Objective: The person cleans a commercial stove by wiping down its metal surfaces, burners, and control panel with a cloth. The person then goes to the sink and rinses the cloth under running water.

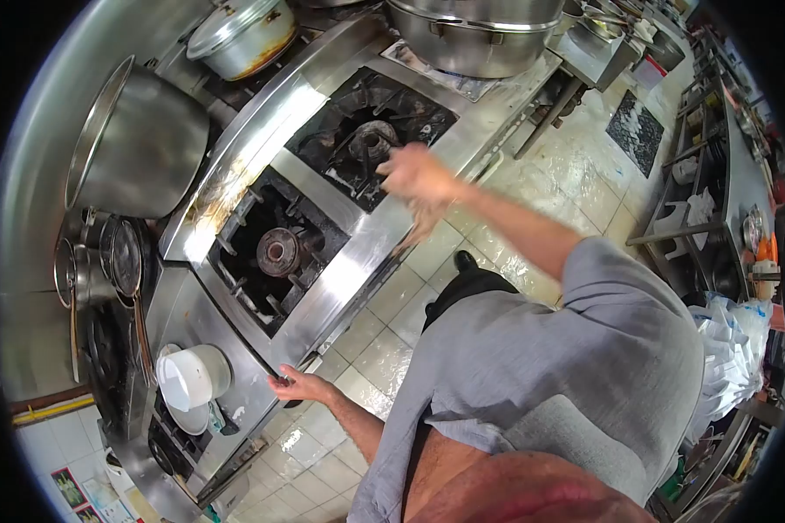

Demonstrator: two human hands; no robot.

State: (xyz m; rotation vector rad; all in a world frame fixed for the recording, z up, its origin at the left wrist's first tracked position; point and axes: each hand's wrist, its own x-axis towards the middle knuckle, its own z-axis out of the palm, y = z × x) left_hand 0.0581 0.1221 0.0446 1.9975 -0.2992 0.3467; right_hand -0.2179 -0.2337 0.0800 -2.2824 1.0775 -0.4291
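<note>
Cloth (425, 221), pale and blurred, hangs from your right hand (419, 176), fingers closed round it, by the stove's (355, 248) front edge; probably light, limp, best gripped bunched. Your left hand (302, 384) half-curls; its hold can't be told.

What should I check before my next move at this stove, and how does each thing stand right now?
1. Cloth in hand: ok. The right hand holds a tan cloth, though both look blurred.
2. Left hand placed: cannot tell. The left hand is at the front edge of the stove, but its grip is unclear.
3. Burners free of pots: ok. Nothing stands on the lower burner or the upper burner.
4. Burners cool: cannot tell. No flame shows, but heat isn't visible.
5. Floor dry: not ok. The tiled floor has a wet shine.
</note>
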